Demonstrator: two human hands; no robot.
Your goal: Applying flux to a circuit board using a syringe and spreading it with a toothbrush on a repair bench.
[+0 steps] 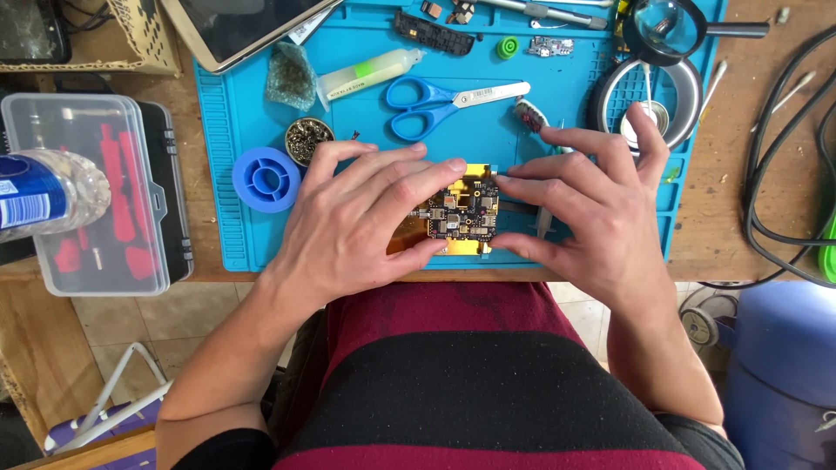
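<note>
A small dark circuit board [461, 216] with yellow tape around it lies at the near edge of the blue work mat [226, 218]. My left hand [357, 222] grips the board's left side, index finger on top and thumb at its near edge. From the other side my right hand [592, 204] pinches its right edge with fingertips and thumb. Metal tweezers [542, 224] lie partly hidden under my right hand.
On the mat lie blue-handled scissors [435, 100], a blue spool [266, 178], a tin of small screws [308, 139], a white tube [370, 71], a brush [529, 114] and a magnifier [669, 28]. A clear parts box [96, 191] and a water bottle [43, 191] stand left. Black cables [775, 174] run right.
</note>
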